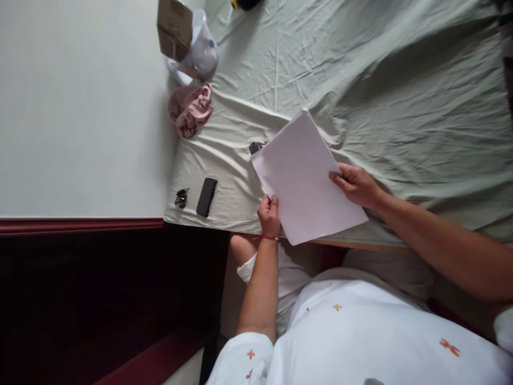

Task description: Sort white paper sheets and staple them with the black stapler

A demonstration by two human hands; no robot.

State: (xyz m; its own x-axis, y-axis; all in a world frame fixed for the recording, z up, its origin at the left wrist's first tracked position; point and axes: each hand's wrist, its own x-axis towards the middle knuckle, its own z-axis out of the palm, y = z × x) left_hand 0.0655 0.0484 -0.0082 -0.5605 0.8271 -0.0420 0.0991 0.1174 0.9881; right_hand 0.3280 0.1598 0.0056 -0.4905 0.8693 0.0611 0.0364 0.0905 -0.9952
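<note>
Holding paper stack (pixel 306 179) w/ both hands, left hand (pixel 269 214) & right hand (pixel 355 184) fingers pinched on edges above bed (pixel 401 80); next probably needed squaring sheets.

I can read no text, label, brand or number anywhere; the sheet of paper (pixel 306 179) I hold looks blank.

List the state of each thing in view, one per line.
paper stack: lifted off the bed, tilted, held by both hands
left hand: grip shut on the paper stack's near corner
right hand: grip shut on the paper stack's right edge
bedsheet: spread out, wrinkled
black phone: lying flat on the sheet
pink cloth: bunched up
cardboard box: shut
</note>
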